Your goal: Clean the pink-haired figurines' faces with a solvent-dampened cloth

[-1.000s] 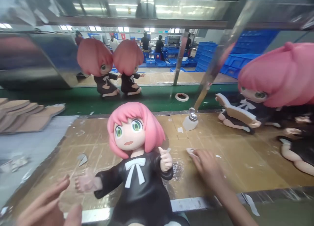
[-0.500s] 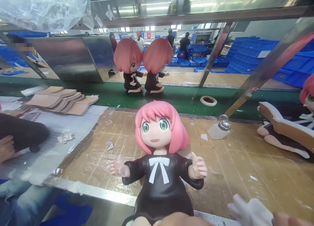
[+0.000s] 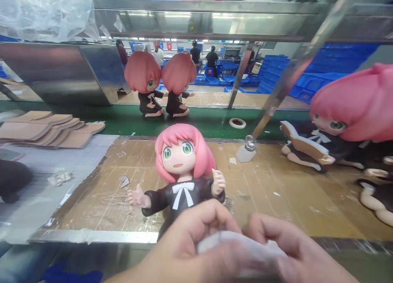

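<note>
My left hand (image 3: pixel 190 238) and my right hand (image 3: pixel 296 244) are close together at the bottom of the view. Between them they grip a white cloth (image 3: pixel 229 239), blurred by motion, with fingers curled round both ends. Just beyond my hands, a pink-haired doll figure (image 3: pixel 184 168) in a black dress with a white bow leans back on the bench, arms spread. My left hand covers its lower body. Behind it to the right stands a small translucent bottle (image 3: pixel 245 154) with a metal cap.
Two similar figures (image 3: pixel 144 82) kneel on the green belt (image 3: pixel 208 123), near a tape roll (image 3: pixel 237 123). More figures (image 3: pixel 350 107) crowd the right, one holding a book-shaped piece (image 3: pixel 303 140). Stacked brown pieces (image 3: pixel 49 127) lie left, by a co-worker's dark item (image 3: pixel 14 176). A metal post (image 3: pixel 282 78) slants up.
My left hand has come off the figure's lower body and joined my right hand on the white cloth. The view has swung right, showing more figures there.
</note>
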`<state>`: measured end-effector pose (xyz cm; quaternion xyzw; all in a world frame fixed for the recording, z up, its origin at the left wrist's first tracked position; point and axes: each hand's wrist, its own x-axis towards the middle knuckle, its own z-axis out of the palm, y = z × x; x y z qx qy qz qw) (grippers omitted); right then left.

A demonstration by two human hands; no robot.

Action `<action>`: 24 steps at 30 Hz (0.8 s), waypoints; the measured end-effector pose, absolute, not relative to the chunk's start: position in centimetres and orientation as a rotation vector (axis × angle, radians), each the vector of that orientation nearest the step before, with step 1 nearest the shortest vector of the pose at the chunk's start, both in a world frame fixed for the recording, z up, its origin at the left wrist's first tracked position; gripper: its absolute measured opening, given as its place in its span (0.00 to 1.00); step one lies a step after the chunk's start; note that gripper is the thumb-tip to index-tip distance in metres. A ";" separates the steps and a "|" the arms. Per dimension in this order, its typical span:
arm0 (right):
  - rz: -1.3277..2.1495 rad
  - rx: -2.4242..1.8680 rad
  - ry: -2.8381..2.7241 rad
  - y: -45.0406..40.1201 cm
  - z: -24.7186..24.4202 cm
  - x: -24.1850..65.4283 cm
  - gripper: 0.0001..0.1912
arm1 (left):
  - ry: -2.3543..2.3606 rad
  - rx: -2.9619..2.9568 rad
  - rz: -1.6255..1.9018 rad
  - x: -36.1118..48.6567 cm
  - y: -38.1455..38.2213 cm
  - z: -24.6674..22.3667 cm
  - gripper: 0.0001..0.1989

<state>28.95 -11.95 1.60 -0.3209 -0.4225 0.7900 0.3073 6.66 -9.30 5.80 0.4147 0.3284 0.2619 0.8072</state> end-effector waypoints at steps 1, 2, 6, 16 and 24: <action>2.099 -0.832 -1.087 -11.9 2.1 28.3 0.26 | 0.680 0.896 0.607 6.7 -9.3 5.9 0.19; 2.081 -0.825 -1.072 -11.9 2.3 27.8 0.26 | 0.655 0.913 0.671 6.8 -9.3 5.8 0.16; 2.003 -0.808 -1.104 -12.5 2.3 27.0 0.24 | 0.658 0.927 0.788 7.1 -9.8 5.0 0.10; 1.847 -0.740 -1.001 -14.6 1.7 26.6 0.20 | 0.813 1.132 0.931 7.4 -11.6 5.4 0.11; 2.108 -0.704 -1.010 -15.5 1.3 25.8 0.26 | 1.041 1.338 1.119 8.6 -13.5 5.4 0.11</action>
